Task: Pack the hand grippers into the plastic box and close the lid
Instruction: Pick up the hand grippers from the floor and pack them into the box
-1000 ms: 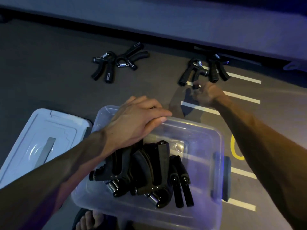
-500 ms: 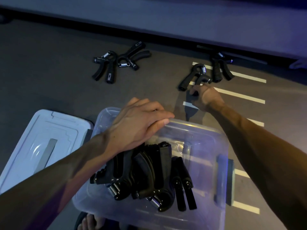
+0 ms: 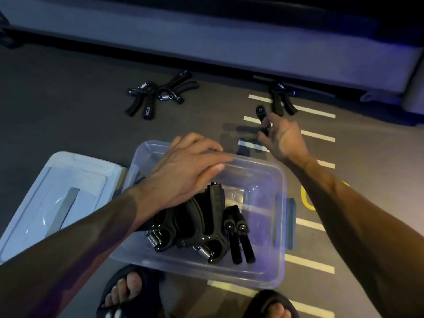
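Note:
A clear plastic box (image 3: pixel 274 274) stands on the floor in front of me with several black hand grippers (image 3: pixel 206 228) inside. My left hand (image 3: pixel 183 171) rests on the box's far rim, fingers curled over it. My right hand (image 3: pixel 283 140) grips a black hand gripper (image 3: pixel 261 114), lifted off the floor beyond the box's far right corner. Another hand gripper (image 3: pixel 281 99) lies on the floor just past it. A pair of hand grippers (image 3: pixel 158 95) lies further left. The translucent lid (image 3: pixel 52 198) lies flat to the left of the box.
The dark floor carries white stripes (image 3: pixel 316 111) and a yellow mark (image 3: pixel 307 198) on the right. A long grey ledge (image 3: pixel 206 42) runs across the far side. My two feet in black sandals (image 3: pixel 128 292) stand at the near edge of the box.
My right hand has closed round the nearer right-hand gripper, lifted it off the floor and drawn it back toward the box. The left hand has stayed on the box rim.

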Available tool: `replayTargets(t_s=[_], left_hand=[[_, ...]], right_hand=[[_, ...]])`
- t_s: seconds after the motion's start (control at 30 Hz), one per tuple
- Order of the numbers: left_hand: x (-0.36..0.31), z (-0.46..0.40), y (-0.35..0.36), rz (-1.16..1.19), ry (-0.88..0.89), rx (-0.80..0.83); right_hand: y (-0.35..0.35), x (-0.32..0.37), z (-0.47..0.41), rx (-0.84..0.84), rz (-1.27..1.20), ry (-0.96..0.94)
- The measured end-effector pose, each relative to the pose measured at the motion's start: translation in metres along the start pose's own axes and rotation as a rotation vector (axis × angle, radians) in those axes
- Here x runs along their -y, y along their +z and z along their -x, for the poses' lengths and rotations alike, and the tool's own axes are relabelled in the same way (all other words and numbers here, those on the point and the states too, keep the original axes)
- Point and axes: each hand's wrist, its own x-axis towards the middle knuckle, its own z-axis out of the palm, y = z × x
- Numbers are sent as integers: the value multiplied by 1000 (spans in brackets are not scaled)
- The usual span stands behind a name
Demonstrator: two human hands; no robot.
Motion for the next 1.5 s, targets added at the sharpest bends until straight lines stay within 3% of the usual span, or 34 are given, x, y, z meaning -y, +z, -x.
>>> replayTargets(t_s=[0.27,0.43,0.57,0.67,0.93,1.23,1.37,1.5], left_hand=[[-27,17,1,42,70,-29],[-42,26,6,45,78,20],[-54,31,19,-13,118,157],[-60,32,29,-66,119,237],[-70,29,47,-193,99,294],[-74,25,48,-185,74,325],[-73,24,50,-191,73,327],[-69,25,51,-175,80,329]], right_hand=[[-43,19,31,-146,160,161],[-99,63,53,-409,134,-5],[-134,104,79,-465,24,-146],[-147,126,93,-340,26,-203],[-108,120,103,283,176,-112],[-44,100,123,558,296,45],[-34,105,130,684,539,37],[-38,110,117,883,501,111]])
